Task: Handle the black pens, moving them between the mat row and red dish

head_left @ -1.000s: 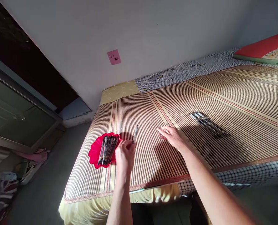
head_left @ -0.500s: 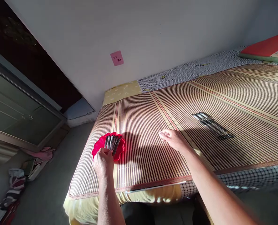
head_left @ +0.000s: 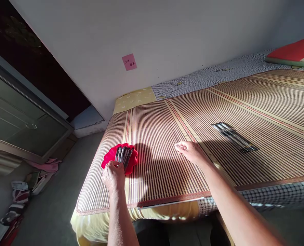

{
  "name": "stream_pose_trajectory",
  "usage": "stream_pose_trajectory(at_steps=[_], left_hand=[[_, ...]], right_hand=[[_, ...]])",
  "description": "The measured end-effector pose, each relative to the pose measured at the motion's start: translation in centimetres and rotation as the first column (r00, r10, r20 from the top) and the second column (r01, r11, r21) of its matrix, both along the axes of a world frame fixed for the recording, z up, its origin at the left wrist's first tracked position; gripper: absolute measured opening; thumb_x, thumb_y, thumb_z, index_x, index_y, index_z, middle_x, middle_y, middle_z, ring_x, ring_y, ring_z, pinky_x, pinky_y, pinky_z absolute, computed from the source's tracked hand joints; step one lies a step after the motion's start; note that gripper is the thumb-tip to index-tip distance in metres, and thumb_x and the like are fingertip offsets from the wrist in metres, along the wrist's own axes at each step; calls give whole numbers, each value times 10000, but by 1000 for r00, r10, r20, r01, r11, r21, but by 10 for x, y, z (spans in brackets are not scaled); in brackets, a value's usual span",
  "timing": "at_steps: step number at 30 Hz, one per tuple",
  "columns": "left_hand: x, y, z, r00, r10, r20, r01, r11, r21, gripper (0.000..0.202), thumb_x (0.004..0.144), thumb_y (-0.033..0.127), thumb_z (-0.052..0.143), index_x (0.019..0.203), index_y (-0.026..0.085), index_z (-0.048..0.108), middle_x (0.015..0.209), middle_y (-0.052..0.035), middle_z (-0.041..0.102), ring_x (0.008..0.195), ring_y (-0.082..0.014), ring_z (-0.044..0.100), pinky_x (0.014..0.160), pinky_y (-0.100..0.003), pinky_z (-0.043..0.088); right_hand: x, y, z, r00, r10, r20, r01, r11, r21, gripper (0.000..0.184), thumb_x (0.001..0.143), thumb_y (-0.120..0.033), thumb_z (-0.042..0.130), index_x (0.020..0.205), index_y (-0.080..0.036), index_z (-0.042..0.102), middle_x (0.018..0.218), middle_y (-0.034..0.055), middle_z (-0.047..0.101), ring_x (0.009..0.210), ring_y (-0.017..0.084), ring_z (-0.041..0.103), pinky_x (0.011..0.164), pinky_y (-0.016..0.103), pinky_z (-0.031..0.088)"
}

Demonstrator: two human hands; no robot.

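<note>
While our left hand (head_left: pixel 114 174) is reaching over the near part of the black pens (head_left: pixel 123 154) in the scalloped red plate (head_left: pixel 107 159), its fingers are drawing close together; whether they are gripping a pen, we cannot tell. Our right hand (head_left: pixel 190 152) is hanging half-curled by the slatted mat (head_left: pixel 154 128), showing nothing held. More pens (head_left: pixel 234 136) are lying side by side beyond it, to the right. For tidiness, we are best lining barrels up, pinching lightly and nudging no neighbour askew.

The left hand (head_left: pixel 114 176) hides some pens' (head_left: pixel 122 153) near ends. The right edge crops the red cushion (head_left: pixel 294 49).
</note>
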State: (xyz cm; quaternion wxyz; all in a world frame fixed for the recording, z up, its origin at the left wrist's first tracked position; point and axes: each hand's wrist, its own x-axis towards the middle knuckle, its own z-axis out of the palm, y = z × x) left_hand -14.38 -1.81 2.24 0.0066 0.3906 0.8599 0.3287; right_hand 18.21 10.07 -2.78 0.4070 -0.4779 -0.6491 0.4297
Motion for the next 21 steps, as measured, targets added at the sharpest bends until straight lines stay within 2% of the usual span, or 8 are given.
stream_pose_trajectory(at_steps=[3,6,12,21], left_hand=[[0,3,-2,994,89,-58,-90,996,-15,102,828,287,662,830,192,624,882,-128,686,951,-379,651,886,-543,472],[-1,4,-4,987,120,-111,-124,992,-29,104,837,289,672,838,199,620,904,-107,692,908,-340,661,856,-495,496],[-2,5,-6,991,85,-107,-93,993,-67,193,828,303,738,753,224,578,807,-92,683,849,-350,670,795,-478,500],[-7,6,-13,992,69,-101,-69,998,5,219,812,292,757,749,230,556,773,-84,647,835,-368,663,787,-499,484]], right_hand=[[0,-2,6,998,6,56,-5,1000,-14,161,881,-300,661,900,-164,743,881,103,800,736,216,760,725,329,603],[0,-5,12,994,6,105,-2,999,-35,153,903,-271,644,920,-156,742,899,101,802,746,212,770,735,316,604],[0,-7,17,989,12,148,-8,1000,-29,143,917,-254,643,926,-151,742,916,106,806,761,215,774,735,308,598],[1,-1,5,990,17,142,-14,1000,-25,150,911,-270,655,920,-148,741,928,111,801,751,210,766,696,293,578]])
